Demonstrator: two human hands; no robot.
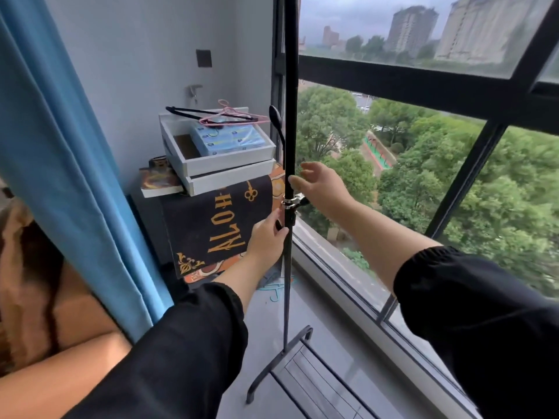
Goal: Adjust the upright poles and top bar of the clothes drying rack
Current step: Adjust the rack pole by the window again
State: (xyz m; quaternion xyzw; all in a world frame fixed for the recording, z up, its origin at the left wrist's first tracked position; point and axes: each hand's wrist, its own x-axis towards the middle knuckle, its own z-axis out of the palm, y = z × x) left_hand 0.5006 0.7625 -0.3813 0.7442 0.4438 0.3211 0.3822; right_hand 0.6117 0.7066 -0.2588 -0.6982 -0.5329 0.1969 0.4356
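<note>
Both hands at the rack's upright pole by the window.

My left hand (269, 234) wraps the thin black metal pole (291, 116) just under its shiny clamp (291, 203); my right hand (320, 184) is spread open, thumb touching the pole above it. The pole rises from a curved foot (272, 367) beside stacked white trays (220, 164).

The left hand (267, 234) grips the upright pole (291, 116) just below its metal clamp (291, 204); the right hand (320, 184) hovers open beside it above.
</note>
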